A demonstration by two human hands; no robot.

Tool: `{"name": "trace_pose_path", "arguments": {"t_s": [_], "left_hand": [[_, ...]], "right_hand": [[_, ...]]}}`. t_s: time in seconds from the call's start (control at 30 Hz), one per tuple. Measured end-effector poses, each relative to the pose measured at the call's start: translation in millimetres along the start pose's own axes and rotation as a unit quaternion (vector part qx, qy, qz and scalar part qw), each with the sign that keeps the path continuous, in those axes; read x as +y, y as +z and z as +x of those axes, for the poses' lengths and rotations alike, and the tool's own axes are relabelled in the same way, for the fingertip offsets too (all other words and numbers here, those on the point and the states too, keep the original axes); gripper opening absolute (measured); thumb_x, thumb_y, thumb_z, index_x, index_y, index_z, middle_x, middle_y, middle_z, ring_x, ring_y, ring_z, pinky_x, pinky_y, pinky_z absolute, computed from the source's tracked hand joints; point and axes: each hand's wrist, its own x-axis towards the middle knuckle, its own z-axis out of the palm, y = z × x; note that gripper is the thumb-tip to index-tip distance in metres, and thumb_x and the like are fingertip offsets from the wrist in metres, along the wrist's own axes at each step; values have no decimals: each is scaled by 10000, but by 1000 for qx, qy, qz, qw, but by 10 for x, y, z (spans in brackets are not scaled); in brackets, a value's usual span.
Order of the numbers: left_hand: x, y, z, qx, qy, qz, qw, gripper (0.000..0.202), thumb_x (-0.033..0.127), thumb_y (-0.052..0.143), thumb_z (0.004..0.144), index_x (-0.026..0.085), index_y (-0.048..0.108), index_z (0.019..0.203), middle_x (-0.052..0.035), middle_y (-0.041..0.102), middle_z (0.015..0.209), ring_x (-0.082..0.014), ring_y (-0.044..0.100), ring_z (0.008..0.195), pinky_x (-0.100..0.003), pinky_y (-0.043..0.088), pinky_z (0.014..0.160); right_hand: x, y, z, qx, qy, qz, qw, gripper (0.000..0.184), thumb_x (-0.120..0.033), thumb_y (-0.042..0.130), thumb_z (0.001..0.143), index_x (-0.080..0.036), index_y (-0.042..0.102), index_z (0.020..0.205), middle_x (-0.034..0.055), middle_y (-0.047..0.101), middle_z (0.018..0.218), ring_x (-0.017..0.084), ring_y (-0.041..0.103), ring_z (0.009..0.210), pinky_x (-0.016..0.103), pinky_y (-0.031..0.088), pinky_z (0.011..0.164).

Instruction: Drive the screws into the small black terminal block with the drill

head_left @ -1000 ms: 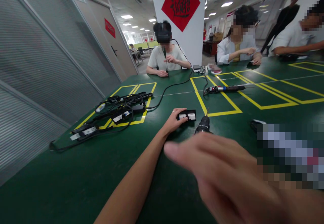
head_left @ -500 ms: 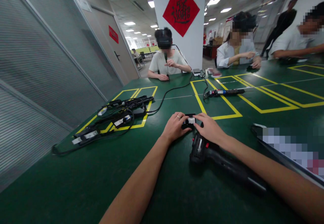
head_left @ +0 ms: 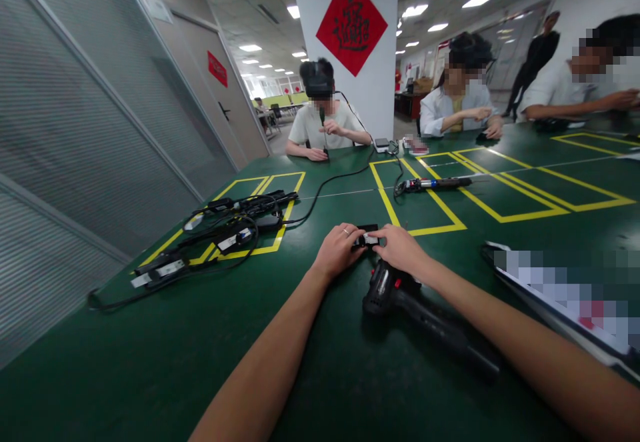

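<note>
Left hand, head view (the only one), is clamped thumb-and-fingers on the left end of a small black box with a white part showing; right hand has thumb and fingertips closed on the box's right end; inner detail is covered by fingers, can't tell what's pressed or pinched there. Landmark = black power driver, lying on its side on the green table; box sits just past the driver's nose end, between the two hands, long axis roughly left-right, so each hand has one end. Key relation: right hand is the nearer one to the driver, overlapping its nose, contact can't be told; left hand is off to the driver's left and a bit beyond; driver handle runs back and rightward, alongside the right forearm, so its long axis is skewed to the box's. Around the driver: cable pile well to its left; slim corded tool beyond and right, across yellow tape; tray-like item to its right, contents blurred out; co-worker seated far beyond it, holding a screwdriver.
</note>
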Motion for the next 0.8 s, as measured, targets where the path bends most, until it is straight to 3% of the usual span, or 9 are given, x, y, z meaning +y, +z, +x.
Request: {"name": "trace_pose_path", "arguments": {"t_s": [0.13,0.27,0.43,0.53,0.63,0.8], "left_hand": [[26,-5,1,4,-7,-16,1000,302,315,499,826,187,544,1095,-97,584,1012,-229,505,977,-376,401,838],[48,-4,-12,42,-51,-53,996,362,322,544,797,192,523,1134,-90,576,1027,-224,504,989,-376,403,881],[18,-26,-57,108,-150,-133,974,375,293,566,778,199,532,1139,-64,583,988,-195,533,944,-345,424,876],[-88,-29,-102,119,-243,-220,937,408,273,601,751,181,542,1144,-54,613,925,-168,568,842,-312,452,823],[-237,-36,-158,95,-356,-373,851,407,240,657,703,135,575,1088,-60,634,842,-160,597,773,-300,483,761],[-424,-198,-323,61,-502,-604,616,348,75,666,672,103,577,1007,-69,641,821,-134,638,734,-268,520,758]], "right_hand": [[36,12,44,-13,33,9,999,233,-290,524,884,-182,575,1084,57,609,1090,191,597,956,392,478,831],[79,33,46,-3,47,23,999,234,-292,510,892,-176,574,1085,56,614,1074,184,605,931,385,488,817],[98,95,-8,31,47,35,998,239,-286,506,894,-160,569,1087,61,610,1079,185,603,929,398,488,817],[87,132,-34,58,38,38,997,230,-276,513,891,-156,571,1078,65,601,1099,192,593,956,409,480,831],[82,148,-46,75,24,38,996,216,-271,513,891,-156,579,1061,62,606,1087,187,596,947,404,483,827],[104,162,-48,90,7,36,995,209,-271,509,893,-157,582,1053,59,612,1072,179,603,924,391,492,811]]}}
